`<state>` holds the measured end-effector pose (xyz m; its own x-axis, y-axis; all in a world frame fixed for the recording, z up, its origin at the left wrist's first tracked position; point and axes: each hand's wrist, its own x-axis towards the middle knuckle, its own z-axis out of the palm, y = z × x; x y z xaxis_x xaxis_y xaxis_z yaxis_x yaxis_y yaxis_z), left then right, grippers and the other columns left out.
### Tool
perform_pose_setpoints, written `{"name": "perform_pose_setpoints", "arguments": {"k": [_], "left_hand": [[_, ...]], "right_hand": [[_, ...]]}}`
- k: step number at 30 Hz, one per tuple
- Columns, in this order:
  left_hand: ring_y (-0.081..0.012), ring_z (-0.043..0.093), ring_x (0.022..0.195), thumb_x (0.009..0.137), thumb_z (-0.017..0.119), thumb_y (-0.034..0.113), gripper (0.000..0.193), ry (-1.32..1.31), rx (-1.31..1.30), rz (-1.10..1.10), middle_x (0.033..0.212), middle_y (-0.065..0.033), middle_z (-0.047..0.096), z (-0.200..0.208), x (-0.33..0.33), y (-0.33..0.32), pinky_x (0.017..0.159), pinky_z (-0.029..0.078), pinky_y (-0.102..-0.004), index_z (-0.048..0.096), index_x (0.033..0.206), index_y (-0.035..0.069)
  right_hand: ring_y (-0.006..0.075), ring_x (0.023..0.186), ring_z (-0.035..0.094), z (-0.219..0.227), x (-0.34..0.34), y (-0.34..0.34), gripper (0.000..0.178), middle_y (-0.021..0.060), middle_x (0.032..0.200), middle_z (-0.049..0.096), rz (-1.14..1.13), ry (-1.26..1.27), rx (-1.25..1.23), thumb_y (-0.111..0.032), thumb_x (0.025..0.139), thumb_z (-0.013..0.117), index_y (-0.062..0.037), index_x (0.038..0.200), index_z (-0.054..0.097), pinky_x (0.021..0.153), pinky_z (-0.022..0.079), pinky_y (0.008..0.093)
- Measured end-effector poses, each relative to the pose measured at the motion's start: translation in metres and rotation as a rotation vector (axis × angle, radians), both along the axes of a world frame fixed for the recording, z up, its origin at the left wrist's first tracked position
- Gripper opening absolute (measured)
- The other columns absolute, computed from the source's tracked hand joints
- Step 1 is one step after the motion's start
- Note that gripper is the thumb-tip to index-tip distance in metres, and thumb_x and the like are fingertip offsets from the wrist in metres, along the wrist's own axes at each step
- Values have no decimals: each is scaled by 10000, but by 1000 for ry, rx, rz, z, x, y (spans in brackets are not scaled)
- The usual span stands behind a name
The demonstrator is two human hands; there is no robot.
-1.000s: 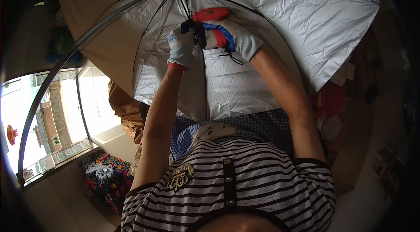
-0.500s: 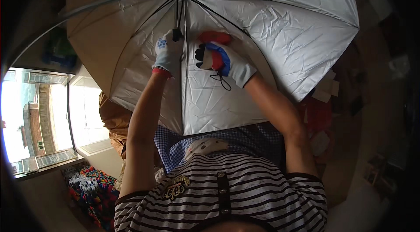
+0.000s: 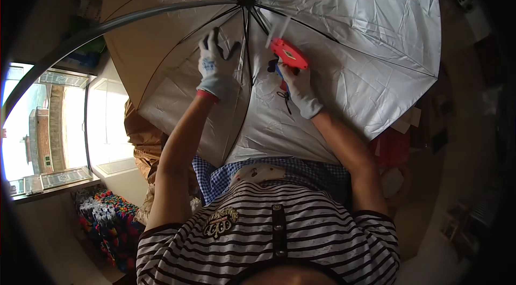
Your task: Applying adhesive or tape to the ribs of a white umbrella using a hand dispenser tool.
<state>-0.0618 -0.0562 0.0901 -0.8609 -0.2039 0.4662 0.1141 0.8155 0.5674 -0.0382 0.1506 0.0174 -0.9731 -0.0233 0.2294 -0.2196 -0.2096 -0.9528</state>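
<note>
An open umbrella [image 3: 371,65] with a silvery lining lies in front of me, its inside facing me. Thin dark ribs run out from its black hub [image 3: 245,2], and the dark shaft [image 3: 107,28] sweeps away to the left. My left hand [image 3: 214,67], in a white glove with dark fingertips, is over the lining left of a rib, fingers spread and holding nothing. My right hand [image 3: 297,85], gloved too, grips a red tagging gun [image 3: 290,54]. A clear strip [image 3: 278,32] sticks up from the gun, and a dark cord loop [image 3: 285,101] hangs below that hand.
Blue checked cloth [image 3: 215,169] covers my lap under the umbrella's near edge. A bright window [image 3: 54,129] is at the left, above a pile of multicoloured items [image 3: 107,220]. Brown fabric [image 3: 144,145] hangs by my left arm; a red object [image 3: 393,147] is at right.
My left hand has come off the rib area and spread its fingers. The tagging gun has turned upright and moved right in my right hand. The umbrella has shifted slightly to the right.
</note>
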Motion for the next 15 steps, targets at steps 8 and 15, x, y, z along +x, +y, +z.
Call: {"name": "perform_pose_setpoints", "arguments": {"k": [8,15], "left_hand": [[-368,626,949,776,674,373,511,-584,-398,-8,1157,-184,567,-69,45,-11,820,502,-456,485,1145,74],[-387,619,951,790,644,320,453,-572,-362,-51,1101,-198,592,-73,34,-2,812,500,-465,483,1123,57]], "right_hand": [[63,688,546,27,3,-13,165,-13,799,595,-225,71,-149,-108,882,630,-10,1014,620,627,455,233],[60,695,537,-21,-6,-25,158,-20,799,597,-76,110,94,-120,869,629,-15,987,624,635,455,241]]}}
